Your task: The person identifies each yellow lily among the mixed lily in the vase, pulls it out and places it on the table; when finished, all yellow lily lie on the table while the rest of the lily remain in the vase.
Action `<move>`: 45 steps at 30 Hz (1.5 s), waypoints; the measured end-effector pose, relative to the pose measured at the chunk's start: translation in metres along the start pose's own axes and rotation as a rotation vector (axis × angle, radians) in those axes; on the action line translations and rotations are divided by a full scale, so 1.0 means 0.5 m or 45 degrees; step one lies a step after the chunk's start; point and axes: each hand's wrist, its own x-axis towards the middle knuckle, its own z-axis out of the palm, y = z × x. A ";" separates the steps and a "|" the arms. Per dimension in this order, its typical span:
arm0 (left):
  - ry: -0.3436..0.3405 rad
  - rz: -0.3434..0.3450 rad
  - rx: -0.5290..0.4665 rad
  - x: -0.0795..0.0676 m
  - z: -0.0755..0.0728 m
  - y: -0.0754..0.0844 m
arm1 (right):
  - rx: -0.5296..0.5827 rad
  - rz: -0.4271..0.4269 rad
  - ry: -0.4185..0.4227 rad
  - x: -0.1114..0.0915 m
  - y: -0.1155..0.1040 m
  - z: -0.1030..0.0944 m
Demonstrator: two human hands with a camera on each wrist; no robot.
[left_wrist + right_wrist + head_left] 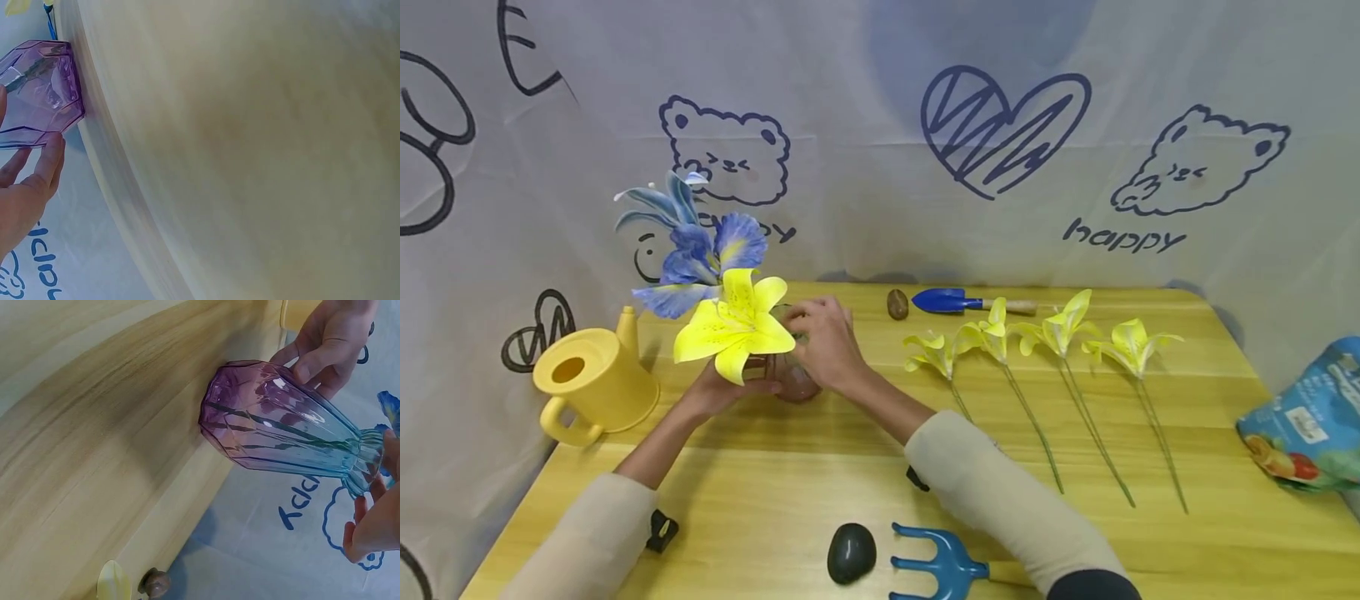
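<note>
A glass vase [269, 425], fading from purple at the base to blue at the neck, stands at the left of the table with green stems inside. My left hand [724, 390] grips its lower body, thumb and fingers on opposite sides in the right wrist view. The fingers of my right hand [829, 343] curl around the neck near the rim. Above the vase show a yellow lily [736, 325], a blue-violet iris [688, 262] and a pale blue flower [666, 202]. The lily hides part of the vase and left hand in the head view.
Left of the vase stands a yellow watering can [598, 379]. Several yellow lilies [1060, 329] lie in a row at right. A blue trowel [951, 301] and brown stone [897, 304] lie behind; a black stone [852, 553] and blue hand fork [947, 562] in front; a blue bag [1303, 417] far right.
</note>
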 end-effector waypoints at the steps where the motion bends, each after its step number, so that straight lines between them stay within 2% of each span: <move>1: -0.004 0.002 0.001 0.003 0.000 0.001 | -0.010 -0.006 -0.006 0.002 0.001 -0.001; 6: -0.039 0.011 -0.002 0.012 0.001 0.016 | 0.047 -0.030 -0.036 0.006 0.002 -0.005; 8: -0.047 0.073 0.058 0.015 0.004 0.029 | 0.089 -0.031 -0.025 0.006 0.003 -0.008; 11: -0.065 0.153 0.161 0.015 0.008 0.048 | 0.191 -0.077 0.033 0.003 0.005 -0.013; 13: -0.058 0.164 0.205 0.014 0.011 0.055 | 0.283 -0.130 0.100 -0.002 0.008 -0.023; 14: -0.052 0.133 0.200 0.012 0.012 0.055 | 0.325 -0.174 0.148 -0.005 0.010 -0.029; 17: -0.021 -0.039 0.206 0.006 0.011 0.042 | 0.451 -0.269 0.315 -0.014 0.013 -0.060; 21: 0.004 -0.231 0.197 0.005 0.006 0.014 | 0.590 -0.323 0.549 -0.018 0.001 -0.132; 24: 0.002 -0.256 0.208 0.010 0.002 0.005 | 0.693 -0.226 0.611 -0.024 -0.028 -0.209; 25: -0.003 -0.270 0.216 0.011 0.001 0.004 | 0.712 -0.132 0.577 -0.029 -0.037 -0.235; 26: -0.009 -0.273 0.226 0.011 0.001 0.004 | 0.756 -0.094 0.580 -0.031 -0.044 -0.259; 28: -0.020 -0.283 0.246 0.012 0.000 0.005 | 0.807 -0.084 0.595 -0.034 -0.052 -0.301; 31: -0.024 -0.303 0.276 0.011 -0.002 0.008 | 0.889 -0.143 0.614 -0.041 -0.036 -0.332; 32: -0.027 -0.308 0.287 0.010 -0.002 0.009 | 0.899 -0.206 0.643 -0.043 -0.027 -0.336; 33: -0.026 -0.314 0.291 0.009 -0.003 0.010 | 0.884 -0.206 0.622 -0.050 -0.016 -0.340; 38: -0.040 -0.310 0.274 0.004 -0.011 0.013 | 0.652 -0.001 0.422 -0.103 0.050 -0.327; 45: -0.056 -0.308 0.278 0.000 -0.021 0.012 | 0.437 0.112 0.060 -0.168 0.103 -0.262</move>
